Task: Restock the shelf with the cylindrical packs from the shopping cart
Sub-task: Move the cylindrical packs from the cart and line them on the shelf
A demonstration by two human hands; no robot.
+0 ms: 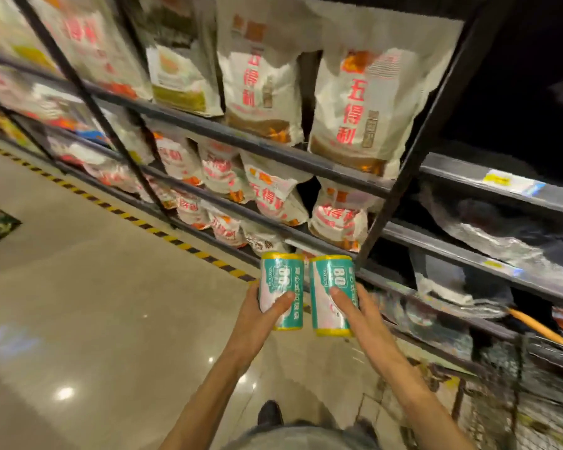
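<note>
Both forearms reached forward from the bottom of the view, bare, over a glossy floor (pixel 95 303). Left hand (pixel 262 315) gripped the left pack (pixel 281 289), thumb across its front, fingers wrapped behind. Right hand (pixel 355 308) gripped the right pack (pixel 332 293) the same way, thumb on the label. Packs were teal cylinders with yellow ends, "80" printed on each, held upright and side by side, nearly touching, in the air in front of the shelf's low tiers. Shopping cart (pixel 501 401) sat at lower right, wire mesh side visible; contents too blurred to tell. A dark shoe (pixel 269 412) showed between the arms. Yellow-black hazard tape (pixel 127 217) ran along the floor at the foot of the shelf (pixel 273 149). The shelf was a dark metal frame with several tiers. Middle and lower tiers behind the packs held white bags with red print (pixel 273 196), leaning and crowded. Top tier held larger white bags (pixel 361 112) with the same red characters, standing upright. The bay to the right held dark and silvery wrapped goods (pixel 501 235), blurred, with price tags (pixel 511 183) on the rails.
</note>
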